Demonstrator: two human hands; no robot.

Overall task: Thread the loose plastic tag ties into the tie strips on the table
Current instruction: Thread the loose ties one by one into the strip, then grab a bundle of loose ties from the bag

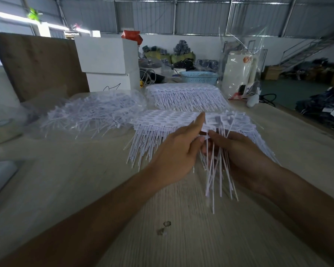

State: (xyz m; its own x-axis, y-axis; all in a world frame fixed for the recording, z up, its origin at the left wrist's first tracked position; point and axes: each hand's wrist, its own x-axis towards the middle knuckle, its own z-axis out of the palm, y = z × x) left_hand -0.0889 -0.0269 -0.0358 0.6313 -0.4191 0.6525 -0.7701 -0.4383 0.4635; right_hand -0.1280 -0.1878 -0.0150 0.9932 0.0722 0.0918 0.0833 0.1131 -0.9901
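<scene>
Pinching a white tag head between thumb and straight forefinger, the left hand (174, 149) works at the near edge of the front tie strip (168, 120). The right hand (237, 153) curls its fingers round a bundle of loose tag ties (218, 176), whose tails fan down toward the person. A second tie strip (185, 93) lies just behind the first; a bagged heap of loose ties (97, 112) sits to the left. Bare wooden table (75, 180) stretches open before both forearms, its right edge running near the right arm.
</scene>
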